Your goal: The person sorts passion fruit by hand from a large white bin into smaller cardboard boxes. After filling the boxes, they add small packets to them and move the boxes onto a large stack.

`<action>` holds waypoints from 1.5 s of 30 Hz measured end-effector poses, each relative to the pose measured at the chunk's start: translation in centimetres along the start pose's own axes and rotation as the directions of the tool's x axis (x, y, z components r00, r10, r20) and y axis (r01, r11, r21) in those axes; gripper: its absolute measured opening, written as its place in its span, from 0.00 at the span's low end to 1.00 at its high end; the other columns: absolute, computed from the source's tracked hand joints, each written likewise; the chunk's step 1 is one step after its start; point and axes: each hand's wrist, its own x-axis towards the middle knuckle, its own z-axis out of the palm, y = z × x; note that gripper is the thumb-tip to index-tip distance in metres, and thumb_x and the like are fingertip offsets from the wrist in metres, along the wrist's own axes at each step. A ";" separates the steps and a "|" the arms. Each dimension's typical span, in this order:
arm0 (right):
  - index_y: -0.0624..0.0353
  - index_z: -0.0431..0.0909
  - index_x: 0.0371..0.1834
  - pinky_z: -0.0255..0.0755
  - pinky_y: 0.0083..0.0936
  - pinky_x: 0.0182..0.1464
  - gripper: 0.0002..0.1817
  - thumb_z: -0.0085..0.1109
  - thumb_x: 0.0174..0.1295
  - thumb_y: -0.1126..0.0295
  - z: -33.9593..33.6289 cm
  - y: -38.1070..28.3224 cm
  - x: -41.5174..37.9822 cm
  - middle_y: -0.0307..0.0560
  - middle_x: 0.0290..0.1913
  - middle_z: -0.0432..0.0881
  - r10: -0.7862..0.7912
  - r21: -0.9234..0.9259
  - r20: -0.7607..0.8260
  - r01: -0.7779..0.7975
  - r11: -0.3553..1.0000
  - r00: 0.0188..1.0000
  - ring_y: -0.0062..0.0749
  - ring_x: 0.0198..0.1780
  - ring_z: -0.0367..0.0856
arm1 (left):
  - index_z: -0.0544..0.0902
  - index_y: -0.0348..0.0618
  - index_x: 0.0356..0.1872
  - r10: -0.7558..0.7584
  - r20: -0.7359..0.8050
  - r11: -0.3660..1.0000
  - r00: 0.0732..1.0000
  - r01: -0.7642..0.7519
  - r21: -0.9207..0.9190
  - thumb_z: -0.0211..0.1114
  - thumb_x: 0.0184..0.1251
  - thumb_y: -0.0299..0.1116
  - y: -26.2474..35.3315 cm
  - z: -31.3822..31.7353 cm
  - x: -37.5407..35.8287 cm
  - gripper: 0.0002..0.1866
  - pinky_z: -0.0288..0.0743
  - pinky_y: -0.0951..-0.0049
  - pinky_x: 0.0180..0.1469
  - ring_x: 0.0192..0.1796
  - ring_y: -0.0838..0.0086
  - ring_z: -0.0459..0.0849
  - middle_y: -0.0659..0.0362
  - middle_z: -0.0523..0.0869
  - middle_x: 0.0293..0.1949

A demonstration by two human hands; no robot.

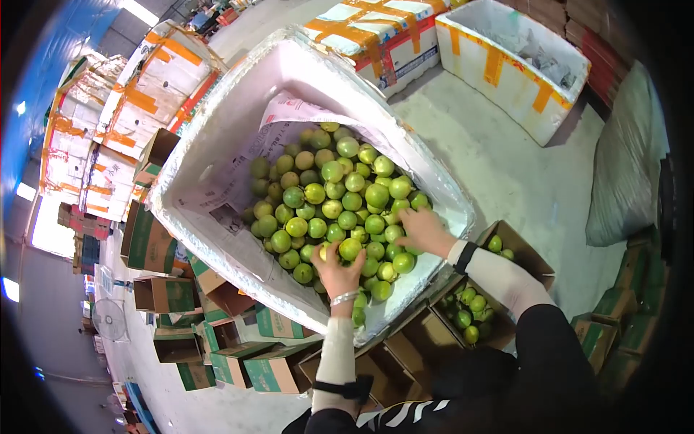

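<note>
A large white foam box lined with printed paper holds many round green fruits. My left hand is at the near side of the pile, its fingers curled around a yellow-green fruit. To the right, my right hand reaches over the pile's right edge, palm down. Its fingertips touch the fruits there, and whether they grip one is hidden. Both wrists have dark bands over pale sleeves.
Cardboard boxes stand below the foam box; one at the lower right holds green fruits. Taped foam boxes are behind, and an open one stands at the upper right. A grey sack is at the far right.
</note>
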 end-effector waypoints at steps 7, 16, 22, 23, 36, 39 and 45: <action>0.52 0.86 0.30 0.76 0.34 0.32 0.20 0.71 0.45 0.47 -0.6 -1.7 1.7 0.42 0.31 0.86 -0.026 -0.158 0.151 0.050 0.986 0.988 0.38 0.34 0.86 | 0.78 0.44 0.53 0.002 -0.177 0.999 0.984 -0.008 -0.033 0.81 0.44 0.32 0.1 1.1 -2.1 0.31 0.72 0.54 0.59 0.63 0.47 0.69 0.43 0.64 0.64; 0.65 0.77 0.46 0.74 0.33 0.45 0.24 0.66 0.57 0.54 -9.3 0.2 -17.3 0.52 0.39 0.82 0.217 0.730 0.178 -0.277 0.625 0.960 0.40 0.39 0.80 | 0.80 0.55 0.55 0.345 0.173 0.881 0.922 -0.255 -0.398 0.77 0.43 0.27 9.5 -0.8 -11.7 0.32 0.67 0.53 0.66 0.68 0.48 0.66 0.44 0.63 0.68; 0.70 0.71 0.59 0.69 0.40 0.61 0.30 0.60 0.62 0.57 -4.8 2.1 -26.8 0.69 0.56 0.73 0.132 0.315 0.397 -0.271 0.910 0.908 0.58 0.58 0.74 | 0.77 0.53 0.60 0.559 0.671 0.829 0.488 -0.322 -0.457 0.74 0.48 0.30 9.3 2.9 -16.3 0.32 0.69 0.58 0.64 0.64 0.48 0.72 0.44 0.64 0.70; 0.66 0.72 0.59 0.70 0.40 0.60 0.27 0.60 0.62 0.59 -7.5 1.3 -23.6 0.66 0.56 0.74 0.098 0.383 0.395 -0.261 0.886 0.914 0.56 0.57 0.75 | 0.77 0.52 0.60 0.527 0.585 0.845 0.617 -0.303 -0.441 0.73 0.50 0.30 8.7 2.3 -15.1 0.32 0.70 0.57 0.63 0.62 0.48 0.73 0.43 0.65 0.68; 0.41 0.69 0.59 0.72 0.44 0.45 0.31 0.69 0.49 0.62 -3.4 2.3 2.9 0.47 0.36 0.81 -0.171 0.055 0.022 0.169 0.984 0.985 0.49 0.42 0.82 | 0.62 0.62 0.72 -0.272 0.486 0.855 0.831 -0.024 0.519 0.67 0.54 0.41 1.4 3.4 -4.5 0.40 0.80 0.53 0.43 0.43 0.42 0.81 0.41 0.68 0.61; 0.43 0.69 0.60 0.75 0.42 0.41 0.32 0.68 0.50 0.61 -4.1 0.6 2.0 0.50 0.33 0.83 -0.183 -0.005 0.184 0.187 0.982 0.966 0.49 0.40 0.83 | 0.63 0.58 0.68 -0.271 0.360 0.774 0.893 -0.021 0.633 0.60 0.60 0.32 3.6 4.8 -6.5 0.33 0.81 0.60 0.34 0.31 0.50 0.86 0.37 0.68 0.61; 0.52 0.68 0.62 0.75 0.33 0.50 0.35 0.72 0.50 0.62 -6.1 1.2 -1.9 0.50 0.45 0.82 0.034 0.624 -0.041 -0.001 0.781 0.999 0.38 0.48 0.82 | 0.74 0.50 0.52 -0.124 0.161 0.991 0.979 0.116 0.063 0.67 0.55 0.29 1.2 1.6 -6.7 0.22 0.79 0.60 0.40 0.43 0.52 0.83 0.48 0.74 0.53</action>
